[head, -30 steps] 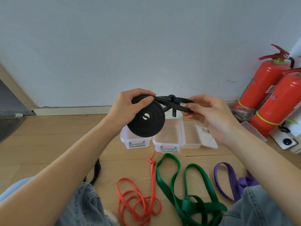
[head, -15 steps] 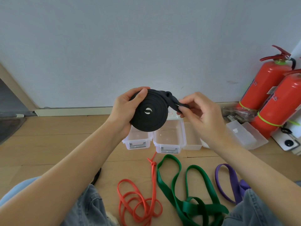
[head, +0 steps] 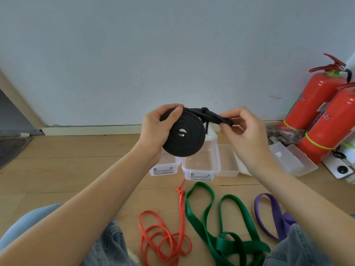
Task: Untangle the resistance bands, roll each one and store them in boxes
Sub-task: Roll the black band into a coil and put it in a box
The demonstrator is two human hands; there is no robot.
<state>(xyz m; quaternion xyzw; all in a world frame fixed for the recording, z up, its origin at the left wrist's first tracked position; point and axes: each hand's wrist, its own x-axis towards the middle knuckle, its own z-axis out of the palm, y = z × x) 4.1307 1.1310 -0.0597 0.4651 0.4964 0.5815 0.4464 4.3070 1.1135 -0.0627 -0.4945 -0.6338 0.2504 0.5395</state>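
My left hand grips a black resistance band wound into a flat coil, held up in front of the wall. A knot sits at the coil's top right, and my right hand pinches the loose black end sticking out past it. Below stand clear plastic boxes without lids. On the floor in front lie an orange band with a knot, a green band and a purple band, all loose.
Two red fire extinguishers stand against the wall at the right, with a clear lid and a white device beside them. My knees in jeans frame the floor bands. A skirting board runs along the wall.
The coil has grown as the loose tail got wound in and shorter. My right hand shifted its pinch along the short end near the knot. Both hands dropped slightly.
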